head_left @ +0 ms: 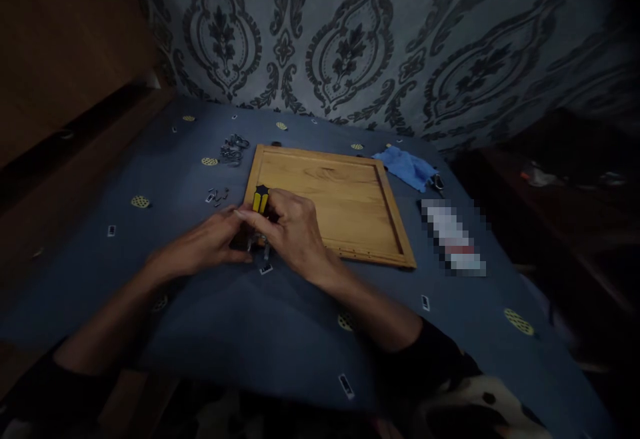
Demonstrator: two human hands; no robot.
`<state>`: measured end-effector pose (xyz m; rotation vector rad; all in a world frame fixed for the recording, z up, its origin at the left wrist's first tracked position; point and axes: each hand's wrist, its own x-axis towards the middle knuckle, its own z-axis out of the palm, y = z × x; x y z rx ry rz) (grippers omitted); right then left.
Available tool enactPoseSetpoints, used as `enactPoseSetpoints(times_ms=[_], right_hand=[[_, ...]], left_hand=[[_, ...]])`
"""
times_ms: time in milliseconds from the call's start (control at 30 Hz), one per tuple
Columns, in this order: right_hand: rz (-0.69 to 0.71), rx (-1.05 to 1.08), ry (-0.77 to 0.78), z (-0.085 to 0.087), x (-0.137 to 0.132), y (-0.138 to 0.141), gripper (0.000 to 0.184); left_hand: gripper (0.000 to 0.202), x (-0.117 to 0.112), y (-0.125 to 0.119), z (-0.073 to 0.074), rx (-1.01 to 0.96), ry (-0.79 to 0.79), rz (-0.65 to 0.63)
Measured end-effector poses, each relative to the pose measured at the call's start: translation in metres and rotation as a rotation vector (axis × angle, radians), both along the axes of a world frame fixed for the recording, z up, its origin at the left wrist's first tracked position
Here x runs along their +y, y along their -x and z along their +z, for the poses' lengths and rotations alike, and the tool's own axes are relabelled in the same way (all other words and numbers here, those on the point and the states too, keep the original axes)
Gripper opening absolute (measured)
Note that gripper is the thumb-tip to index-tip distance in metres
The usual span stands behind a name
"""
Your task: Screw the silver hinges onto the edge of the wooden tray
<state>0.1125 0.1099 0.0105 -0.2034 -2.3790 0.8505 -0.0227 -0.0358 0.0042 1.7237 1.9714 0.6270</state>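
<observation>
My right hand [295, 229] is wrapped round a screwdriver [261, 199] with a yellow and black handle, held upright over the near left corner of a framed wooden board [330, 192]. The screwdriver's tip is hidden by my fingers. My left hand [213, 239] reaches in from the left with its fingers closed at the same corner, close against the right hand. What those fingers pinch is covered. A small shiny metal piece [267, 247] shows just beneath my hands; its kind is not clear.
Several small screws [218, 196] lie left of the board. Behind them is a pile of metal hooks or hinge-like pieces [234, 150]. A blue cloth [406, 167] and a blurred-out packet [453, 238] lie to the right on the dark blue patterned tablecloth [200, 332]. A patterned wall [320, 39] rises behind.
</observation>
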Motion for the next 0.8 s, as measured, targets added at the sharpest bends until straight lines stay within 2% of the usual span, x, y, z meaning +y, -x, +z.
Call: enactPoseSetpoints(times_ms=[200,367,467,667,800], right_hand=[[-0.011,0.069,0.017,-0.001,0.000,0.000,0.036],[-0.091,0.246,0.002,0.019,0.008,-0.011,0.039],[-0.078,0.256,0.006,0.026,0.012,-0.019,0.038],[-0.042,0.148,0.104,0.013,0.016,-0.023,0.035],[-0.027,0.094,0.124,0.012,0.019,-0.022,0.036]], left_hand=[[0.035,0.000,0.000,-0.001,-0.007,-0.001,0.008],[0.056,-0.002,-0.001,0.000,-0.074,0.005,0.013],[0.064,-0.003,-0.002,0.000,-0.103,-0.016,0.007],[0.065,-0.004,-0.002,0.002,-0.086,0.001,0.005],[0.067,-0.006,-0.001,0.001,-0.082,0.005,-0.005]])
